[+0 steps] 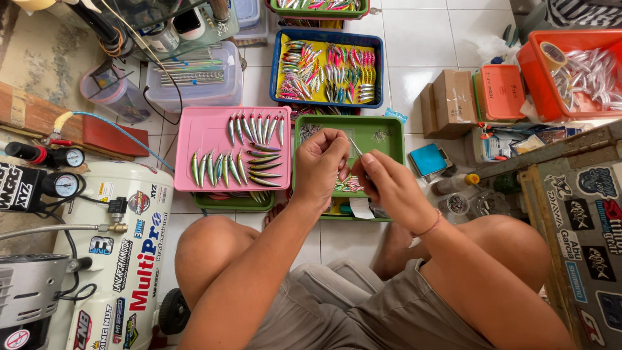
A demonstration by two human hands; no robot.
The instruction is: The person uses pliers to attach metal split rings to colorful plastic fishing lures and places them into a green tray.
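My left hand (pixel 319 165) is curled above the green tray (pixel 389 133), its fingertips pinched on a small lure body that is mostly hidden by the fingers. My right hand (pixel 387 185) sits just to the right of it and holds thin metal pliers (pixel 356 148), whose tip points up toward the left hand's fingers. A few small colourful lures (pixel 350 186) lie in the green tray under the hands. My knees frame the bottom of the view.
A pink tray (pixel 210 129) with several silver-green lures lies to the left. A blue tray (pixel 327 68) with a yellow liner holds many painted lures behind. A white air compressor (pixel 123 246) stands at left. Cardboard boxes (pixel 447 100), orange bins (pixel 570 71) and a stickered box (pixel 583 220) stand at right.
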